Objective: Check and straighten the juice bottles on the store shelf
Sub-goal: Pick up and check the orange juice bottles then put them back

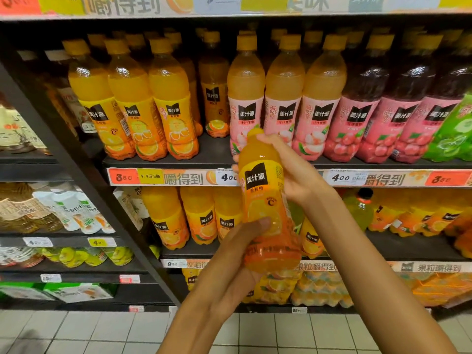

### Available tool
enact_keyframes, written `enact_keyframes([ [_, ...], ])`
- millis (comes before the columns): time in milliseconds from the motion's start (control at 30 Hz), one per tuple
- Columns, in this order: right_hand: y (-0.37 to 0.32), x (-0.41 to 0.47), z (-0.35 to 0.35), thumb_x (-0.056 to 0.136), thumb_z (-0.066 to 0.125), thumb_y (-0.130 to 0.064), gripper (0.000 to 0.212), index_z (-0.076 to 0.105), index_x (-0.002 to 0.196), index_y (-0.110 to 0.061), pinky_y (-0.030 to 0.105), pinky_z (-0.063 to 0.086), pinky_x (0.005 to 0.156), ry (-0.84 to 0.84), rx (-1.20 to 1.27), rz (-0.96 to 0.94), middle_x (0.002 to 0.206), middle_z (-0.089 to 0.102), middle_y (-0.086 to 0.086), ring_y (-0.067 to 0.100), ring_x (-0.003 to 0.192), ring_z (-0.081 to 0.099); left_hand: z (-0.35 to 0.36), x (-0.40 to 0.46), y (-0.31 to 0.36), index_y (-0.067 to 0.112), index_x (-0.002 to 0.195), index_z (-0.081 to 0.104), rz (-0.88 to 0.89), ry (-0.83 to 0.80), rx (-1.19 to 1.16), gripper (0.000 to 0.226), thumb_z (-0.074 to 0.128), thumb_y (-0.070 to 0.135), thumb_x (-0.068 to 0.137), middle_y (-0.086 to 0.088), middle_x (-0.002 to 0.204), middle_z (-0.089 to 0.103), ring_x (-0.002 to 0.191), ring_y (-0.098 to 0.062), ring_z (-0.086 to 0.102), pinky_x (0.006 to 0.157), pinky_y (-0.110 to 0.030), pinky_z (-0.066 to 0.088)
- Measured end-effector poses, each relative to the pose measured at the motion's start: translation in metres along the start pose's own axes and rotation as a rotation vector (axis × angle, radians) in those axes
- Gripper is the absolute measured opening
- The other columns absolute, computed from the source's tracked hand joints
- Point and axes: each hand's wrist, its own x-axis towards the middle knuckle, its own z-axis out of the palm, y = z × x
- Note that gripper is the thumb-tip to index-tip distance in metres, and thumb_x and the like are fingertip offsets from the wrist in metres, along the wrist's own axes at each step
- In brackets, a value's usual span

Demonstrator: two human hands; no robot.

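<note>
Both hands, left (237, 254) and right (293, 172), grip one orange juice bottle (263, 200).

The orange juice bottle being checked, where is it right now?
The orange juice bottle is off the shelf, centre of the head view, held between the left hand and right hand.

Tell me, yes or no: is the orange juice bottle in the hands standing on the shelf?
No. Both the left hand and right hand hold the orange juice bottle in front of the shelf.

White tiled floor (102, 330) — price tags (227, 177)
</note>
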Motion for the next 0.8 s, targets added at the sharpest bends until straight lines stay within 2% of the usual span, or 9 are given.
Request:
enact_keyframes([
  [67,-0.009,0.002,0.007,0.078,0.069,-0.031,0.029,0.064,0.095,-0.008,0.037,0.058,0.074,-0.05,-0.149,-0.124,0.089,0.071,0.014,0.028,0.088,0.07,-0.007,0.005,-0.001,0.016,0.117,0.064,0.084,0.022,0.121,0.072,0.089,0.036,0.052,-0.015,0.115,0.068,0.105,-0.033,0.065,0.089,-0.047,0.054],
  [167,-0.02,0.004,0.024,0.086,0.064,-0.038,0.023,0.064,0.099,-0.019,0.031,0.056,0.077,-0.046,-0.505,-0.295,0.086,0.073,-0.003,0.013,0.085,0.07,-0.019,0.017,0.01,0.026,0.118,0.06,0.222,0.094,0.383,0.052,0.075,0.036,0.069,-0.003,0.111,0.071,0.104,-0.024,0.067,0.083,-0.04,0.057],
  [267,-0.027,0.006,0.039,0.084,0.068,-0.043,0.047,0.055,0.123,-0.021,0.036,0.053,0.093,-0.001,-0.773,-0.402,0.115,0.069,-0.004,0.012,0.106,0.066,-0.029,0.032,0.028,0.036,0.113,0.057,0.366,0.156,0.567,0.054,0.074,0.044,0.062,0.007,0.105,0.072,0.1,-0.013,0.068,0.08,-0.031,0.055],
  [300,-0.028,0.007,0.043,0.083,0.069,-0.042,0.054,0.051,0.128,-0.02,0.039,0.052,0.095,0.019,-0.803,-0.44,0.123,0.064,-0.001,0.014,0.112,0.063,-0.032,0.037,0.035,0.037,0.112,0.056,0.419,0.164,0.618,0.054,0.073,0.045,0.062,0.009,0.102,0.072,0.097,-0.01,0.068,0.077,-0.025,0.055],
  [367,-0.032,0.009,0.053,0.085,0.069,-0.036,0.048,0.051,0.126,-0.019,0.037,0.052,0.095,0.032,-0.839,-0.55,0.125,0.06,0.001,0.013,0.114,0.06,-0.039,0.049,0.047,0.036,0.113,0.054,0.505,0.164,0.703,0.052,0.074,0.04,0.065,0.008,0.104,0.071,0.096,-0.007,0.067,0.074,-0.019,0.053],
  [500,-0.038,0.017,0.067,0.086,0.069,-0.014,0.035,0.051,0.116,-0.016,0.015,0.048,0.079,-0.03,-0.897,-0.797,0.106,0.061,-0.008,-0.002,0.096,0.061,-0.051,0.072,0.068,0.033,0.121,0.048,0.642,0.196,0.797,0.056,0.074,0.02,0.073,0.006,0.117,0.063,0.103,0.0,0.063,0.078,-0.013,0.049],
  [600,-0.037,0.027,0.067,0.084,0.071,-0.007,0.039,0.049,0.117,-0.011,0.015,0.047,0.082,-0.004,-0.864,-0.918,0.108,0.06,-0.002,0.002,0.097,0.06,-0.057,0.084,0.076,0.043,0.117,0.044,0.763,0.272,0.772,0.061,0.075,0.011,0.075,0.022,0.117,0.055,0.105,0.014,0.056,0.081,-0.007,0.045],
  [700,-0.037,0.038,0.067,0.084,0.071,-0.005,0.04,0.049,0.117,-0.009,0.012,0.045,0.08,0.026,-0.833,-0.969,0.106,0.058,-0.007,-0.004,0.094,0.058,-0.06,0.093,0.078,0.04,0.116,0.047,0.861,0.35,0.76,0.056,0.073,0.011,0.075,0.019,0.115,0.056,0.106,0.013,0.056,0.08,-0.005,0.044],
  [800,-0.035,0.047,0.069,0.083,0.072,-0.008,0.041,0.05,0.118,-0.011,0.017,0.046,0.085,0.047,-0.833,-0.992,0.107,0.058,-0.007,0.002,0.099,0.058,-0.062,0.102,0.077,0.04,0.118,0.048,0.902,0.4,0.767,0.053,0.072,0.015,0.077,0.016,0.119,0.057,0.111,0.009,0.055,0.085,-0.009,0.045],
])
